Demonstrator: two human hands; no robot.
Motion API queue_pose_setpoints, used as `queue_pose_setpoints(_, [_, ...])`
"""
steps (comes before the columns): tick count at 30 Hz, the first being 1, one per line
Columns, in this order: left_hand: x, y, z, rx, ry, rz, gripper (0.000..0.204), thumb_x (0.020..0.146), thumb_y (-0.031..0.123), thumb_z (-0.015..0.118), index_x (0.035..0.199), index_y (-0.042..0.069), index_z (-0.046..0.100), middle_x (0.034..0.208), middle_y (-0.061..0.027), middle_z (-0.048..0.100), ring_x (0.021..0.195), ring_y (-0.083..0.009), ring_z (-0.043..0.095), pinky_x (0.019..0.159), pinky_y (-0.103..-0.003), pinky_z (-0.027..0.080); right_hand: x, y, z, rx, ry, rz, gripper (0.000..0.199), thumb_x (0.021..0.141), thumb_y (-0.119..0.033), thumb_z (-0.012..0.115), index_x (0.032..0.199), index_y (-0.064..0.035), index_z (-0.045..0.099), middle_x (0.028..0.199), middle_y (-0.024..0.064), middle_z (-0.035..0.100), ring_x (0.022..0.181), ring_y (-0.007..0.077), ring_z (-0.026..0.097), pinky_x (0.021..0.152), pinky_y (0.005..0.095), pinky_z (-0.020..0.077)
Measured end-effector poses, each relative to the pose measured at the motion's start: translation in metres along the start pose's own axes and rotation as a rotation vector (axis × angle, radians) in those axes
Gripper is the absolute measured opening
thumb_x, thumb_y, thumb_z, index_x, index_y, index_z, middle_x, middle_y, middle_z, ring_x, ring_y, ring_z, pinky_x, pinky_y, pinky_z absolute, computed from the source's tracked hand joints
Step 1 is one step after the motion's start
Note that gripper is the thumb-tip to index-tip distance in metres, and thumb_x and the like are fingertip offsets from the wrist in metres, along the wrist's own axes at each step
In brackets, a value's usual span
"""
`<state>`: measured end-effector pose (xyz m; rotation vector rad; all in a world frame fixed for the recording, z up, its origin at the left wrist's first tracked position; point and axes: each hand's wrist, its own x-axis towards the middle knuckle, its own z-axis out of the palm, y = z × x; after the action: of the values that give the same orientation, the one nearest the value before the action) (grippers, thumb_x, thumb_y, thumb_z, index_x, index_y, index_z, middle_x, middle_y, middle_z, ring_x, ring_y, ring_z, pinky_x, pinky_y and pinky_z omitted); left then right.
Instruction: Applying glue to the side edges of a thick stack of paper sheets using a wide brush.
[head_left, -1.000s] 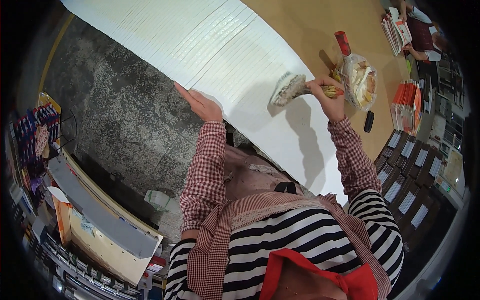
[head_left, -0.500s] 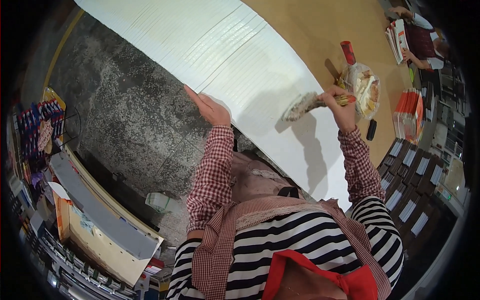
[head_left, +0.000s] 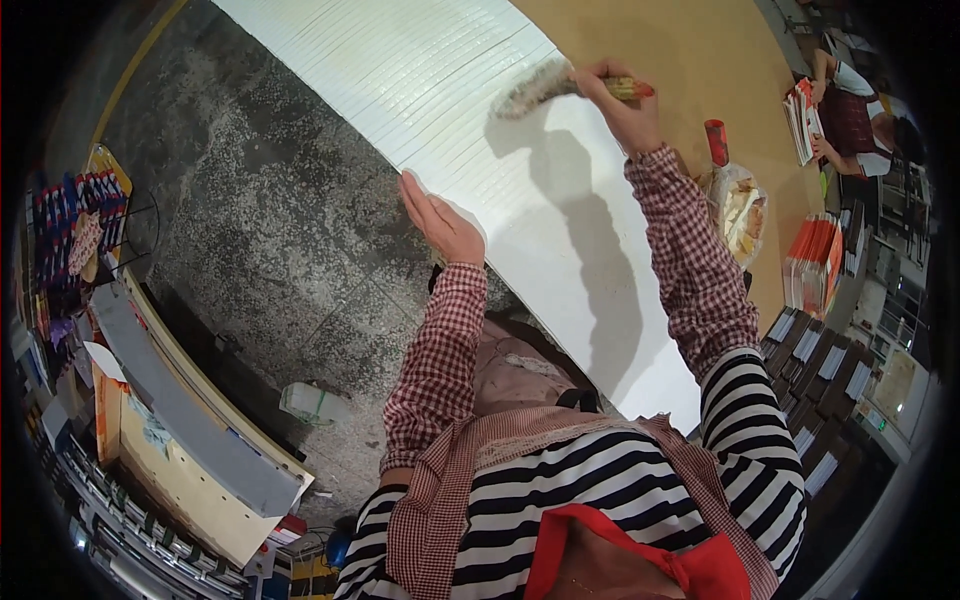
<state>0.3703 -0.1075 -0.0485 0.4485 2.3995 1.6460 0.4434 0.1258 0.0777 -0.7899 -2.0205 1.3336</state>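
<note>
A long run of white sheets (head_left: 430,110) lies fanned on the tabletop, their overlapping edges making narrow strips that look wet and shiny in places. My right hand (head_left: 625,108) grips a wide brush (head_left: 538,88) by its yellow and red handle. The pale bristles are over the far right part of the strips; whether they touch is hard to tell. Along the near left edge of the sheets rests my left hand (head_left: 446,226), fingers stretched out and holding nothing. Nearer to me, a plain white area (head_left: 600,290) takes the shadow of my right arm.
On the brown table (head_left: 690,60), a plastic-lined tub (head_left: 745,225) of pale paste stands right of my forearm beside a red cylinder (head_left: 716,142). Orange-edged booklets (head_left: 812,265) and dark stacks (head_left: 815,365) are farther right. Another person (head_left: 850,110) handles papers there. A grey-topped bench (head_left: 190,385) is left.
My right hand has carried the brush away from me and leftward, from the plain white area to the strips. My left hand stays at the sheets' edge; the whole view has shifted slightly.
</note>
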Motion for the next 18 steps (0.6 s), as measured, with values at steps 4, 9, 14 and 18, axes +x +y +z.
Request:
queue_pose_setpoints(4, [0.000, 0.002, 0.001, -0.030, -0.009, -0.018, 0.051, 0.106, 0.021, 0.025, 0.151, -0.003, 0.022, 0.154, -0.0254, 0.026, 0.144, -0.0381, 0.023, 0.118, -0.048, 0.023, -0.030, -0.014, -0.024, -0.091, -0.042, 0.229, 0.017, 0.086, -0.013, 0.070, 0.076, 0.0001, 0.064, 0.072, -0.0032, 0.060, 0.068, 0.0045, 0.055, 0.062, 0.0211, 0.0455])
queue_pose_setpoints(9, [0.000, 0.001, 0.002, -0.053, -0.008, -0.015, 0.051, 0.106, 0.020, 0.025, 0.151, -0.004, 0.020, 0.154, -0.0251, 0.024, 0.144, -0.0373, 0.025, 0.117, -0.046, 0.024, -0.015, -0.016, -0.017, -0.013, 0.000, 0.122, 0.018, 0.086, -0.012, 0.069, 0.075, 0.0003, 0.063, 0.070, -0.0032, 0.059, 0.067, 0.0044, 0.054, 0.060, 0.0207, 0.0433])
queue_pose_setpoints(14, [0.001, -0.002, 0.004, -0.101, 0.008, 0.010, 0.051, 0.106, 0.019, 0.026, 0.151, -0.004, 0.021, 0.154, -0.0254, 0.022, 0.143, -0.0372, 0.026, 0.116, -0.046, 0.027, 0.003, -0.012, 0.005, -0.158, 0.029, 0.211, 0.023, 0.085, -0.015, 0.072, 0.072, -0.0004, 0.061, 0.066, -0.0041, 0.056, 0.065, 0.0033, 0.051, 0.058, 0.0209, 0.0401])
queue_pose_setpoints(18, [0.001, -0.001, 0.005, -0.110, 0.029, -0.024, 0.050, 0.106, 0.019, 0.026, 0.151, -0.003, 0.023, 0.153, -0.0251, 0.023, 0.141, -0.0375, 0.028, 0.114, -0.047, 0.030, -0.014, -0.022, -0.017, -0.241, -0.108, 0.286, 0.023, 0.084, -0.017, 0.073, 0.072, -0.0017, 0.062, 0.067, -0.0051, 0.057, 0.066, 0.0030, 0.050, 0.058, 0.0201, 0.0396])
